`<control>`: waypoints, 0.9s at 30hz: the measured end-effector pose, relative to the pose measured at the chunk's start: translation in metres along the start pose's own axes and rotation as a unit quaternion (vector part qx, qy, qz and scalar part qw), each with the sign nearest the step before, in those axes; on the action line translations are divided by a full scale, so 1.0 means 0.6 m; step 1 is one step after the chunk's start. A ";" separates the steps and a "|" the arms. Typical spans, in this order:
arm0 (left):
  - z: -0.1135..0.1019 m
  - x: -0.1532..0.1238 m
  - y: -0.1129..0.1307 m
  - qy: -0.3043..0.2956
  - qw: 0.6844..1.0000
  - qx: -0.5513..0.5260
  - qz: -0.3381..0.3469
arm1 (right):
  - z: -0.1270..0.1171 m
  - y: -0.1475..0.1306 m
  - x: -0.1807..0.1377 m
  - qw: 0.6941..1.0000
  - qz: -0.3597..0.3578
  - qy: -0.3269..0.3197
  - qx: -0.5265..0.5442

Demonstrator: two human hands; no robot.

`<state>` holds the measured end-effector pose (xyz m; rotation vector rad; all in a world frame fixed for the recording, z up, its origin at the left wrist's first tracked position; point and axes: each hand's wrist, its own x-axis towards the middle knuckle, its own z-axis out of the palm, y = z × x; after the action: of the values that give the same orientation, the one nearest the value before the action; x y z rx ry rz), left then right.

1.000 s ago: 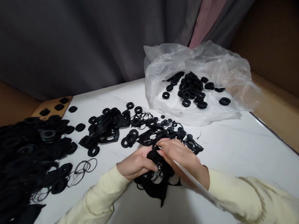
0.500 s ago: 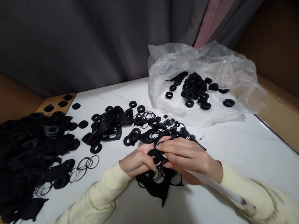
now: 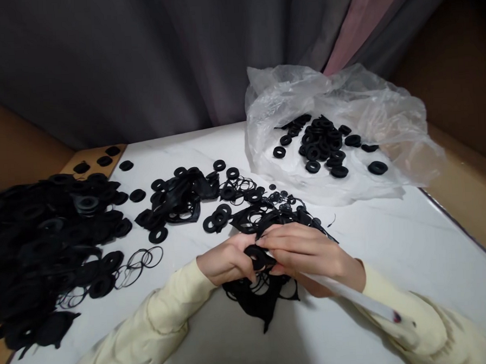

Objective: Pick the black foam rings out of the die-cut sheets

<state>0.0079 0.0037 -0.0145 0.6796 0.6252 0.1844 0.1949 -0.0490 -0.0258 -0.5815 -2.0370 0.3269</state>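
Observation:
A black rubber ring (image 3: 252,251) is pinched between the thumb and fingers of my left hand (image 3: 226,260). My right hand (image 3: 312,251) is closed close against the ring, holding a slender white tool (image 3: 361,299). The tool's far end has a dark red mark and slants back over my right sleeve; its working tip is hidden by my fingers. A thin black strip of rubber seems to run from the ring to my right fingertips. Below both hands lies a tangle of black rubber scrap (image 3: 255,306) with round cutouts and thin loops.
At the back right, a clear plastic bag (image 3: 263,99) lies spread with several black rings (image 3: 313,167) on it. A large heap of black rubber pieces (image 3: 38,236) covers the left side. Smaller clusters of rings and scrap (image 3: 182,199) lie beyond my hands, beside thin loops (image 3: 143,260).
The view has shifted slightly, so the table things appear a little farther right and up. My hands stay together at the ring, and the white tool's handle shows more clearly.

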 end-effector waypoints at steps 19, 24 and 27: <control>0.004 0.002 0.000 -0.029 0.999 -0.023 -0.008 | 0.019 0.005 -0.018 0.989 0.074 -0.067 -0.113; 0.010 0.001 -0.001 -0.007 1.000 -0.013 -0.018 | 0.033 0.002 -0.025 0.985 0.104 -0.060 -0.126; 0.013 0.001 -0.001 0.002 1.000 -0.006 -0.019 | 0.041 0.003 -0.029 0.984 0.121 -0.036 -0.129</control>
<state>0.0129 -0.0005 -0.0104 0.6555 0.6389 0.1545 0.1814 -0.0566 -0.0519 -0.9951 -2.0974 0.2297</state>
